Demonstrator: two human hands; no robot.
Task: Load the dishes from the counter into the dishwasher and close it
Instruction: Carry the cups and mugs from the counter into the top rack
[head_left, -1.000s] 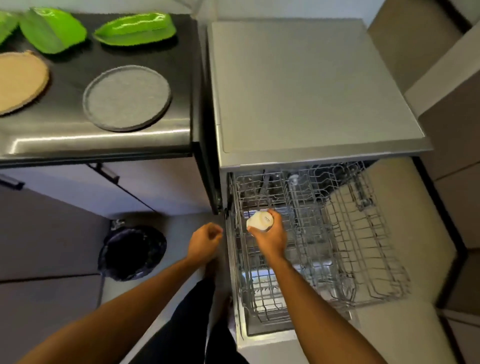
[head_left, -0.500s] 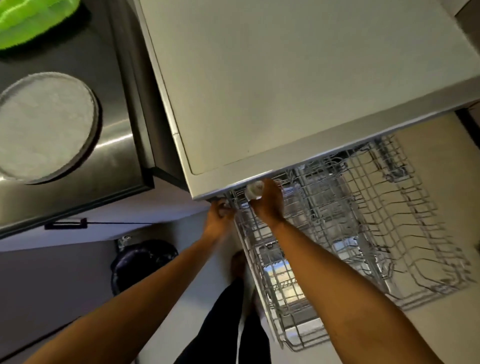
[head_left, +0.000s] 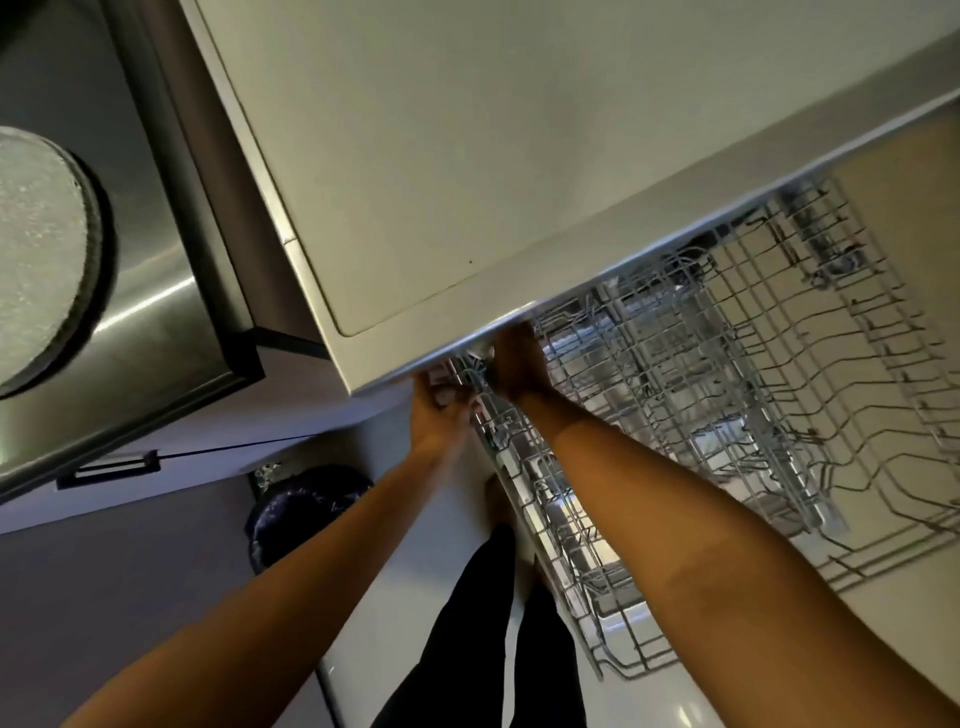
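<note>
- Plate (head_left: 36, 260), grey and round with a speckled face, lies flat on the worktop (head_left: 156, 296), well apart from the rack (head_left: 727, 415) and off to its left. Nobody is touching it.
- Rack, a pale wire basket, stands pulled out of the dishwasher (head_left: 467, 156), its back edge tucked under the machine's top lip.
- Left hand (head_left: 439, 410) sits at the rack's back left corner, fingers curled round a pale piece (head_left: 448, 393) there. Whether that is a rack fitting or a small dish I cannot tell.
- Right hand (head_left: 519, 364) is just inside the rack at the same corner. Its fingers are hidden under the lip, so whether they are spread or closed I cannot tell.
- I would guess the plate is stiff and fairly heavy, stoneware or something like it, and brittle at the rim if knocked against wire.
- Its matt, grainy face looks likely to give good grip and not to be slippery, unless it is wet.
- Best hold, to my eye, is at the rim, thumb on top and fingers slid beneath. It lies flush on the worktop and needs tipping up first.
- It should then go on edge between the rack's tines, lowered and not dropped.
- Rack itself looks light and rigid. Its front rail, farthest from the hands, is the place to push when sliding it home.
</note>
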